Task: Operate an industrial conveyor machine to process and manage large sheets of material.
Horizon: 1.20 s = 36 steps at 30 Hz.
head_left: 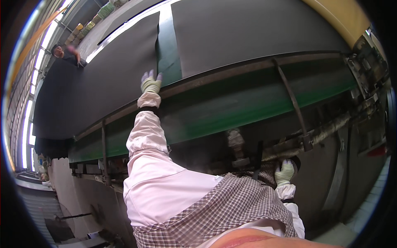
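Left of the green belt's bare strip (169, 58), a co-worker (68, 53) is beside a dark sheet (103, 62); your gloved left hand (151, 84) spreads its fingers at that sheet's corner, gripping nothing. Right of the strip lies another dark sheet (248, 35); below the belt, your gloved right hand's (285, 172) grip cannot be told.

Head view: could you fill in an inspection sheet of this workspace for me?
Surface: green belt, bare in one strip; metal rail along its near side.
Job's things: left dark sheet and right dark sheet, a gap between.
Clutter: stacked bundles, upper-left background.
Grip: left gloved hand open at the left sheet's near edge; right gloved hand low, beside the checked apron, hold unclear.
Cables: cannot tell.
Surroundings: another person beyond the left sheet.
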Each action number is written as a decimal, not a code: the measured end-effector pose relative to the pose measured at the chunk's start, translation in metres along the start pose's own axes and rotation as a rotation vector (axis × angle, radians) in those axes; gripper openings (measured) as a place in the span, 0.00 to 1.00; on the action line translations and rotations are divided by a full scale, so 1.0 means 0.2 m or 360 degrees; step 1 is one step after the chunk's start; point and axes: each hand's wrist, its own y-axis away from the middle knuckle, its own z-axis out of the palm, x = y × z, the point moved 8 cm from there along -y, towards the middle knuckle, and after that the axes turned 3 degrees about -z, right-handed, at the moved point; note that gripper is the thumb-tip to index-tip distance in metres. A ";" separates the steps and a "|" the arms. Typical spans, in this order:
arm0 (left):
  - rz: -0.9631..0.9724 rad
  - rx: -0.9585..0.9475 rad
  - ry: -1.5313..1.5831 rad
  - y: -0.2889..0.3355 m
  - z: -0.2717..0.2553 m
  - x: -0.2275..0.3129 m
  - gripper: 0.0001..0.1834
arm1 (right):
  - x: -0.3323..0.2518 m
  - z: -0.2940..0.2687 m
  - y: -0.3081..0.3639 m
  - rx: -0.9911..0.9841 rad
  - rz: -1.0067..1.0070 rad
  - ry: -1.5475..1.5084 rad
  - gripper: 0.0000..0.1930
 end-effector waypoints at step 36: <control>-0.0054 -0.0629 0.0114 0.07 0.16 -0.03 0.32 | 0.00 -0.05 -0.03 0.0111 0.0005 -0.0188 0.08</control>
